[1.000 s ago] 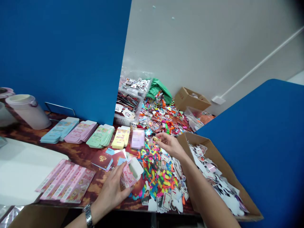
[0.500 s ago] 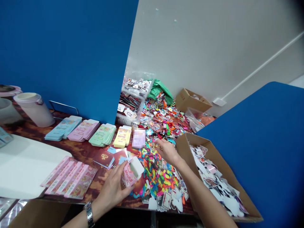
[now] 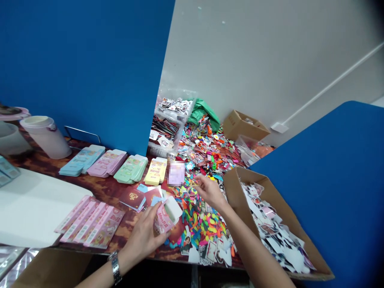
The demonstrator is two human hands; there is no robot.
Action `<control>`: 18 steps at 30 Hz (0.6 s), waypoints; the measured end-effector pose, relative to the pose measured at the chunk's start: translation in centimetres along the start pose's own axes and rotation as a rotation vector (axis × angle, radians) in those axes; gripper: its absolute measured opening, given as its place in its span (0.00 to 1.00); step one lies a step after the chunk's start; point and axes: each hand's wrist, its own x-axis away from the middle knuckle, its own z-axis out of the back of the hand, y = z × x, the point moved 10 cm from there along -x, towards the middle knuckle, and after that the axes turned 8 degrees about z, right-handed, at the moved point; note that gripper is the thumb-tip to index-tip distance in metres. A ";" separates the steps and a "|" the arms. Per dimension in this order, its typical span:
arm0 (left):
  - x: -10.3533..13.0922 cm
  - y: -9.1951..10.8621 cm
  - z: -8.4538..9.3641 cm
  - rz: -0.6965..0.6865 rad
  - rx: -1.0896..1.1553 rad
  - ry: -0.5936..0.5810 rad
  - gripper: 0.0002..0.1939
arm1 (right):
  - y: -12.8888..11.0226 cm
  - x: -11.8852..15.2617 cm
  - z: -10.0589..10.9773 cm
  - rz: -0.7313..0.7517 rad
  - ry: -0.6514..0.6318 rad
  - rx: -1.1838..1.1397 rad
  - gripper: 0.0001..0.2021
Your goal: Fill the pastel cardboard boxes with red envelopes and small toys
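Observation:
My left hand (image 3: 147,234) is closed around a small pink carton (image 3: 163,218), tilted, with its white top flap standing up and its mouth open. My right hand (image 3: 208,191) hovers over a heap of colourful small trinkets (image 3: 207,224), thumb and fingers pinched. A thin pale loop (image 3: 189,195), like a bracelet, hangs at those fingertips. Several filled-looking pink cartons (image 3: 105,228) lie in a row to the left. Dark red cards (image 3: 132,197) are spread out just behind my left hand.
Flat stacks of blue (image 3: 81,160), purple (image 3: 106,163), green (image 3: 131,169) and yellow cartons (image 3: 155,171) line the blue partition (image 3: 90,72). A cardboard box (image 3: 237,200) of stickers stands at right. Clear bins (image 3: 177,120) sit behind the heap, a white board (image 3: 27,212) at left.
The pale loop now shows clearly, hanging below my right fingertips over the heap. My left hand keeps the pink carton in nearly the same place. The view has shifted slightly.

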 end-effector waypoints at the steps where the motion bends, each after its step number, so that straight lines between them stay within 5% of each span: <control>1: -0.1 -0.1 0.0 0.008 0.003 -0.007 0.37 | -0.5 0.1 0.4 0.009 0.007 -0.071 0.11; 7: -0.5 -0.6 -0.2 0.091 0.023 -0.014 0.36 | -4.0 0.5 2.0 0.031 0.027 -0.466 0.11; 18: -0.3 -0.4 0.3 0.132 0.131 0.026 0.32 | -10.5 1.4 -0.8 0.117 0.054 -0.447 0.08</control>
